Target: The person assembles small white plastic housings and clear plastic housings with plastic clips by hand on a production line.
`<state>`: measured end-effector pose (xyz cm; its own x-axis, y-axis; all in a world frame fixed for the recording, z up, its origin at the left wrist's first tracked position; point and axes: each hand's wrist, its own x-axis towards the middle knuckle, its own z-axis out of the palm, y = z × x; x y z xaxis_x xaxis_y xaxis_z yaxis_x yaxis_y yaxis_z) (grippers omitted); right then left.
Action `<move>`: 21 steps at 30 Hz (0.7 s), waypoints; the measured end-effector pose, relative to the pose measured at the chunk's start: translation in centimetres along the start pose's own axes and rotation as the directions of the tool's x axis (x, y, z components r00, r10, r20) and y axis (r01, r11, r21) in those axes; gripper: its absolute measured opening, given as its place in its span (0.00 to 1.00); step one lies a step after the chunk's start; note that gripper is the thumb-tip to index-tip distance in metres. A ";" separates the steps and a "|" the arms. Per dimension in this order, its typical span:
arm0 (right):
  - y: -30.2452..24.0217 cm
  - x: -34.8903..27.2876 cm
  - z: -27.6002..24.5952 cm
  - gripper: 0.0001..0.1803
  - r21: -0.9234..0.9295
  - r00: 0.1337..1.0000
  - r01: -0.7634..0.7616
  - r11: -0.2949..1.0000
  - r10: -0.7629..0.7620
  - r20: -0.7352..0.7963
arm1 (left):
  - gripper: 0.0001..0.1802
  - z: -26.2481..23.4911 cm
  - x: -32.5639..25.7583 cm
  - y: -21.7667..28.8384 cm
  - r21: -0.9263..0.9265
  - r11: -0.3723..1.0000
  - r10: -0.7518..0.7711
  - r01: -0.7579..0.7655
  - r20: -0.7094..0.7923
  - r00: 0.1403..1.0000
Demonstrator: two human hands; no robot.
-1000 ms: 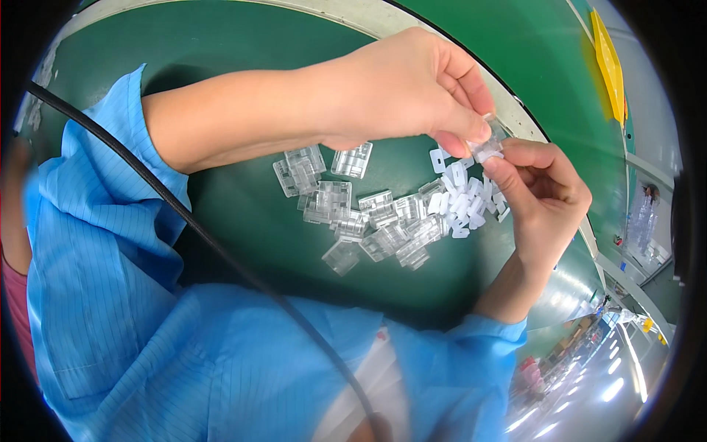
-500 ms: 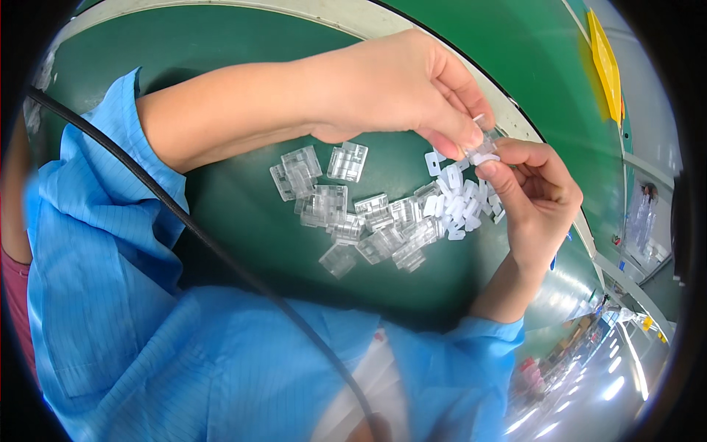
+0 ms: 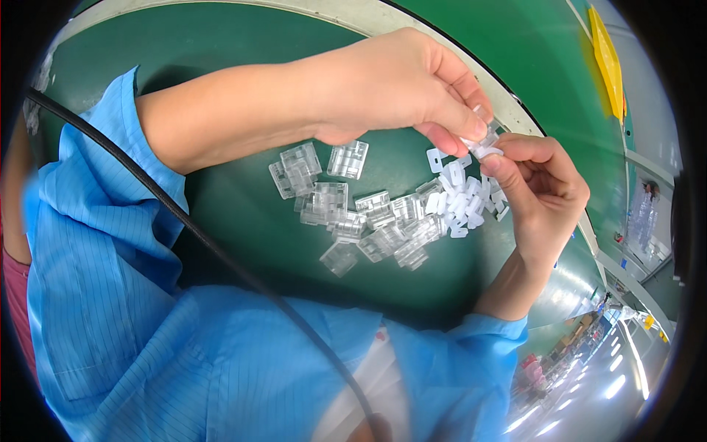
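My left hand [image 3: 412, 85] reaches across from the left, its thumb and fingers pinching a small clear plastic part [image 3: 480, 135]. From the right, my right hand [image 3: 546, 184] closes thumb and forefinger on a small white plastic piece [image 3: 487, 152] at the lower end of that clear part. The two pieces touch; fingertips partly hide them, so I cannot tell how they fit together. Below the hands lies a heap of small white plastic pieces [image 3: 458, 197] with slots. Clear plastic parts [image 3: 324, 202] are scattered to its left, several overlapping.
All this lies on a dark green tabletop [image 3: 250, 258] with a pale raised edge [image 3: 324, 9] at the back. A black cable [image 3: 221, 250] runs diagonally across the view in front of my blue sleeve [image 3: 118, 221]. A yellow object [image 3: 606, 62] stands far right.
Both hands have shifted very slightly to the right, still pinching the same pieces. The heaps on the table look unchanged.
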<state>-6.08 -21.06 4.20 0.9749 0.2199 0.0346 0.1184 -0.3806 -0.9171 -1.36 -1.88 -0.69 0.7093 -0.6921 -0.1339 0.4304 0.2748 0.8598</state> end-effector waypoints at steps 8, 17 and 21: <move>-0.3 0.2 -0.4 0.07 -0.067 0.999 -0.003 0.998 0.006 0.046 | 0.07 0.4 -0.3 -0.1 0.034 0.999 -0.011 0.011 -0.004 1.000; -0.2 -0.7 1.7 0.07 -0.093 0.989 -0.019 0.995 0.005 -0.145 | 0.08 0.4 -0.5 0.0 0.042 0.999 0.002 0.001 -0.053 0.999; 0.6 -0.8 3.4 0.07 -0.130 0.940 0.093 0.987 -0.130 -0.316 | 0.09 0.9 -0.8 0.2 0.031 0.999 0.027 -0.021 -0.189 0.982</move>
<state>-7.42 -18.45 2.27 0.9604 -0.0279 0.2773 0.2319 -0.4718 -0.8507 -2.36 -1.90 0.03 0.8134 -0.5456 -0.2018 0.3978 0.2685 0.8773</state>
